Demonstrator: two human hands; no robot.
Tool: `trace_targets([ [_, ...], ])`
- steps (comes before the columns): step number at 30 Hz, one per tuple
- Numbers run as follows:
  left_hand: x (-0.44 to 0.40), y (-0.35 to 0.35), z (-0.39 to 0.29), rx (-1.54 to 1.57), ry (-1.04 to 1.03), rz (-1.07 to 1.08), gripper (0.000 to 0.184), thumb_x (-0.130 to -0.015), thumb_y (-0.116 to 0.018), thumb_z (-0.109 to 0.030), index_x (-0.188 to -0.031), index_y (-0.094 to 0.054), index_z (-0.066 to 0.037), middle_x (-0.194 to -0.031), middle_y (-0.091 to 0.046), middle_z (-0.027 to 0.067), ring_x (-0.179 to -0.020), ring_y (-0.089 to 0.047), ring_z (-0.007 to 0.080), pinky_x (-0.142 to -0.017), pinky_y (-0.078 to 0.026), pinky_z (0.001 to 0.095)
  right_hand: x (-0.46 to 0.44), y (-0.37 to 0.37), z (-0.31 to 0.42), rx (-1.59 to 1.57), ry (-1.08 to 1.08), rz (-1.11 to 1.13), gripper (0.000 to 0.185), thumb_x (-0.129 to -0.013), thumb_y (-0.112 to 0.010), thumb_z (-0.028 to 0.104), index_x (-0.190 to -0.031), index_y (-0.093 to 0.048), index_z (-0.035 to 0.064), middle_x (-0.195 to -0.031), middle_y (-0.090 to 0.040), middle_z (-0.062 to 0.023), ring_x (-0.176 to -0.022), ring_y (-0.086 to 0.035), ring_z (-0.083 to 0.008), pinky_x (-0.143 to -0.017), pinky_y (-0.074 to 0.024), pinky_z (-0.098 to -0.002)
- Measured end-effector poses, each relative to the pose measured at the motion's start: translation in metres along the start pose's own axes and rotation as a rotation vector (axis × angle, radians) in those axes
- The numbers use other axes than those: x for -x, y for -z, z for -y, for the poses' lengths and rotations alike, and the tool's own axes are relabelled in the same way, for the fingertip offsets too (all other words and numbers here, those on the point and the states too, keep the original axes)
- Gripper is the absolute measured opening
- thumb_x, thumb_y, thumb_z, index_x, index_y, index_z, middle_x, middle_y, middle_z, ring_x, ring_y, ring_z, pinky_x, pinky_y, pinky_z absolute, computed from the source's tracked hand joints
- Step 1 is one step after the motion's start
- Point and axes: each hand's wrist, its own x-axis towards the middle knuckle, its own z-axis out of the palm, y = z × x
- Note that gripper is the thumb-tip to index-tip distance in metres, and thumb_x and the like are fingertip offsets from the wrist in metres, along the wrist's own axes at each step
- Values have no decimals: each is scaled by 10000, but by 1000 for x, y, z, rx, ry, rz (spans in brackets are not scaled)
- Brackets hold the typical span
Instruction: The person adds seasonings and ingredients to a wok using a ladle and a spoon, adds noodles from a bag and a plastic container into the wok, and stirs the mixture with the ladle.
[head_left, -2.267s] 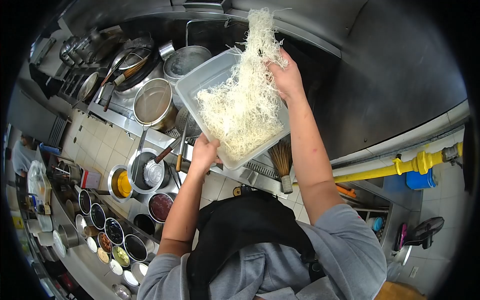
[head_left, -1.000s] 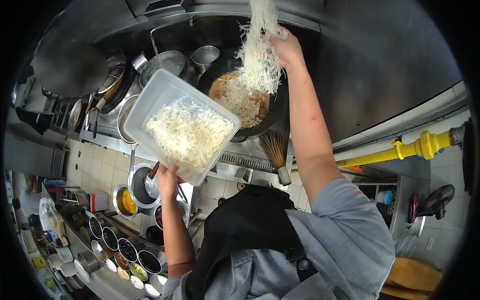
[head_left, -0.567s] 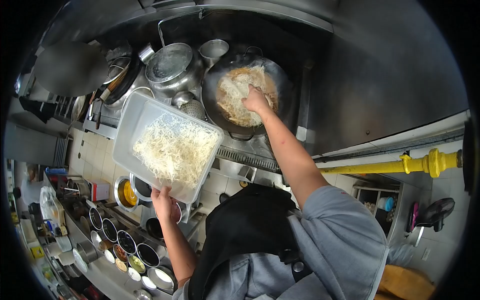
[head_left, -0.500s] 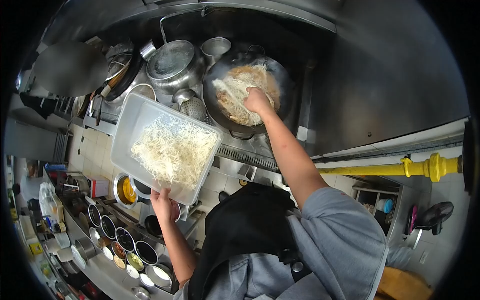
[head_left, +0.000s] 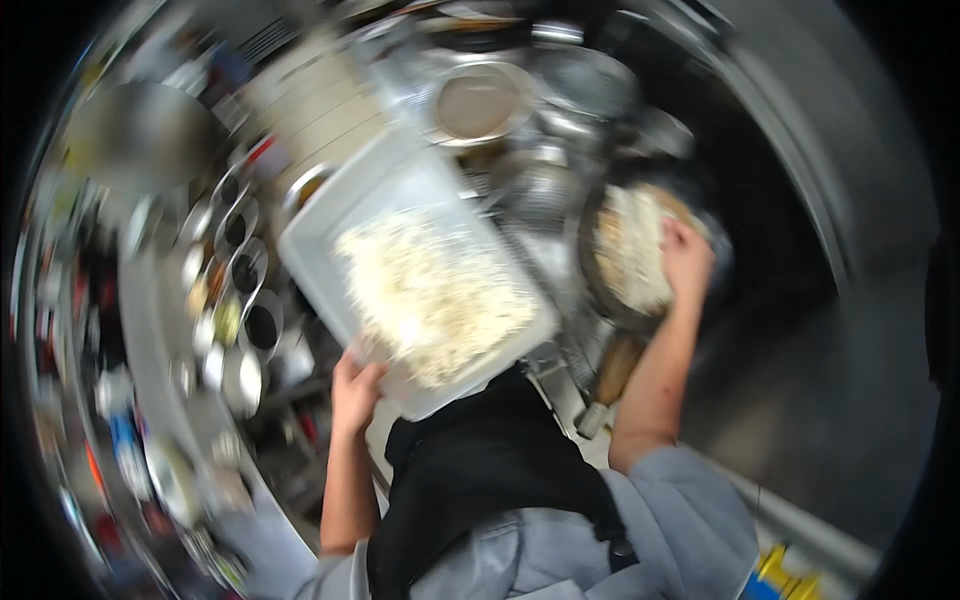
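Note:
My left hand (head_left: 357,392) grips the lower edge of a translucent plastic tub (head_left: 385,175), thumb over the rim. A broad heap of pale, thin noodles (head_left: 430,300) lies in the tub, which is held tilted in front of my apron. To the right, my right hand (head_left: 687,262) is over a dark wok (head_left: 588,262), with fingers curled together against the right edge of a layer of pale noodles (head_left: 635,245) inside it. Brownish food shows around that layer. Motion blurs the fingertips and the strands.
A wide round metal pot (head_left: 480,100) and another pot (head_left: 585,85) stand beyond the tub. A ladle or strainer (head_left: 535,190) lies beside the wok. Several round containers (head_left: 235,225) line the counter at left. A brown-handled tool (head_left: 612,375) is below the wok.
The whole view has turned, so the wok now appears farther right and the counter containers higher on the left. Both hands stay at the tub and the wok noodles.

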Motion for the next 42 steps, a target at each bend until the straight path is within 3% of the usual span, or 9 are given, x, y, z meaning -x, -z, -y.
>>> trace_targets([
  [2, 27, 15, 7, 4, 42, -40, 504, -850, -558, -20, -1351, -517, 20, -1000, -658, 58, -771, -646, 134, -540, -522, 276, 13, -15, 50, -350, -10, 168, 369, -1013, -617, 331, -1072, -743, -12, -848, -721, -66, -684, -618, -97, -682, -513, -268],
  [6, 58, 42, 69, -9, -76, -148, 502, -868, -553, -5, -1366, -498, 21, -1085, -685, 103, -926, -684, 200, -835, -563, 337, 74, -50, 146, -643, 213, 621, 427, -1051, -548, 361, -1152, -698, -26, -963, -720, -84, -751, -627, -98, -676, -499, -248],
  [15, 224, 175, 113, 188, 26, -350, 556, -871, -510, -78, -1423, -468, -19, -1072, -693, 140, -784, -706, 204, -607, -585, 333, 270, -137, 274, -582, 332, 1561, 746, -1038, -376, 612, -1415, -508, -19, -1256, -647, -117, -993, -628, -157, -843, -511, -302],
  [18, 282, 223, 177, -108, -101, -682, 543, -875, -524, -135, -1409, -499, -38, -1117, -699, 164, -920, -712, 248, -701, -591, 390, 368, -178, 296, -606, 568, 1835, 754, -1037, -433, 572, -1517, -385, -8, -1408, -538, -59, -1090, -570, -116, -928, -474, -290],
  [19, 303, 239, 163, -401, -330, -883, 501, -854, -559, -153, -1325, -534, 17, -1029, -708, 229, -683, -723, 272, -577, -577, 382, 402, -178, 314, -598, 680, 1883, 733, -1026, -511, 463, -1542, -312, -19, -1480, -455, -83, -1247, -465, -154, -1042, -385, -310],
  [20, 329, 251, 154, -91, -10, -808, 518, -850, -565, -143, -1334, -527, 38, -972, -716, 225, -685, -729, 268, -556, -574, 379, 435, -179, 333, -597, 791, 1928, 757, -1016, -590, 353, -1567, -240, -30, -1553, -371, -107, -1404, -360, -191, -1155, -295, -330],
  [27, 389, 349, 99, 167, -85, -803, 472, -864, -559, -117, -1300, -551, 62, -907, -703, 181, -664, -711, 250, -431, -579, 349, 511, -126, 426, -656, 1221, 1538, 1141, -768, -877, 369, -1598, -165, 44, -1624, -262, -186, -1494, -280, -286, -1201, -250, -395],
  [34, 383, 416, -104, -160, -420, -622, 375, -879, -543, -165, -1126, -614, 108, -800, -698, 189, -553, -686, 236, -451, -576, 338, 512, -56, 503, -1494, 1008, 1047, 1534, -422, -1012, 343, -1600, -56, 117, -1649, -166, -164, -1493, -268, -315, -1214, -265, -455],
  [42, 365, 459, -320, -516, -707, -813, 563, -961, -537, -395, -819, -657, 137, -655, -676, 212, -550, -695, 263, -540, -567, 375, 433, -22, 719, -1609, 1270, 419, 1074, -801, -841, 314, -1582, -127, 133, -1501, -411, -228, -1393, -433, -330, -1116, -421, -483],
])
